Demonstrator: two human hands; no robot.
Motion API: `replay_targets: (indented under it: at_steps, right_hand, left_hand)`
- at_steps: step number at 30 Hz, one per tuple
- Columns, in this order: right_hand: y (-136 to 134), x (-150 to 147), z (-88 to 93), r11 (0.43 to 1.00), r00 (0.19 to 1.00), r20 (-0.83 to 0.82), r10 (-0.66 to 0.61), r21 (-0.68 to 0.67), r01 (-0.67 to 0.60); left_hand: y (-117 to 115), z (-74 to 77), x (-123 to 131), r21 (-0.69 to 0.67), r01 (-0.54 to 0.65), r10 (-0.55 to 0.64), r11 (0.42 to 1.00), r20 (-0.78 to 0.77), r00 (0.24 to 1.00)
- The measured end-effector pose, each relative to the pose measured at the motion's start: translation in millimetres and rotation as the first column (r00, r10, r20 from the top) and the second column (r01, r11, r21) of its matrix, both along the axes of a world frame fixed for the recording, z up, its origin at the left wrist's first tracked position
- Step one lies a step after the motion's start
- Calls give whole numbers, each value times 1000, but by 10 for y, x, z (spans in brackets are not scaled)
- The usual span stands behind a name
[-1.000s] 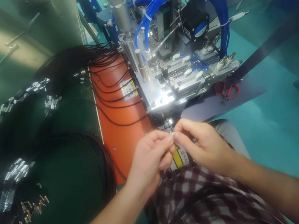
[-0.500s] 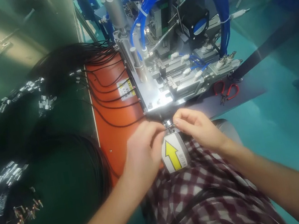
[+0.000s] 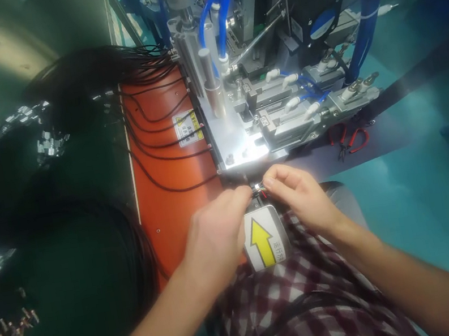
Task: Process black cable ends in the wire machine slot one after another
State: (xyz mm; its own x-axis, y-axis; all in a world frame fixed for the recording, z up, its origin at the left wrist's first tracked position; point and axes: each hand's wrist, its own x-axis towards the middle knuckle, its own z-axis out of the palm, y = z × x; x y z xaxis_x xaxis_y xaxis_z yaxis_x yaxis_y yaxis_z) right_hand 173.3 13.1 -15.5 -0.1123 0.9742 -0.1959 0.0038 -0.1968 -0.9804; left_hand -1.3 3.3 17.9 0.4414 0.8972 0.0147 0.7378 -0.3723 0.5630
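In front of the machine, my left hand (image 3: 216, 221) and my right hand (image 3: 296, 187) face each other with fingertips pinched. Between them is a small silvery cable end (image 3: 257, 187) with fine wires, one of them red. My left fingers close on its left side, and my right thumb and finger pinch the wires at its right. Much of the piece is hidden by the fingers. Just below stands a white plate with a yellow arrow (image 3: 261, 242). A metal machine block (image 3: 236, 137) lies directly beyond my hands.
Black cables (image 3: 167, 184) run across the orange panel (image 3: 172, 217) into the machine. Cable bundles with silvery ends (image 3: 52, 145) lie on the dark green surface at left. Red-handled pliers (image 3: 349, 142) rest on the ledge at right. Blue air hoses (image 3: 223, 5) arch above.
The view has shifted, so the machine's right side and the pliers appear farther right. My hands stay together at the cable end, where a red wire now shows.
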Motion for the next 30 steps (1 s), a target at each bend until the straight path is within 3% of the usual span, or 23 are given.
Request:
replay_targets:
  at_steps: [5, 9, 13, 30]
  right_hand:
    - [16, 38, -57, 1000, 1000, -5, 12, -1, -12]
    - [23, 47, -56, 1000, 1000, 4, 18, -3, -18]
    - [26, 40, -56, 1000, 1000, 19, -10, -1, 10]
    - [-1, -31, -86, 995, 997, 23, -80, -50, 81]
  left_hand:
    - [19, -13, -6, 5, 46, -46, 999, -31, 998]
    - [36, -3, -20, 123, 155, -133, 980, -170, 976]
    - [72, 2, -6, 248, 212, -136, 945, -289, 947]
    - [97, -52, -79, 294, 205, -146, 934, -211, 967]
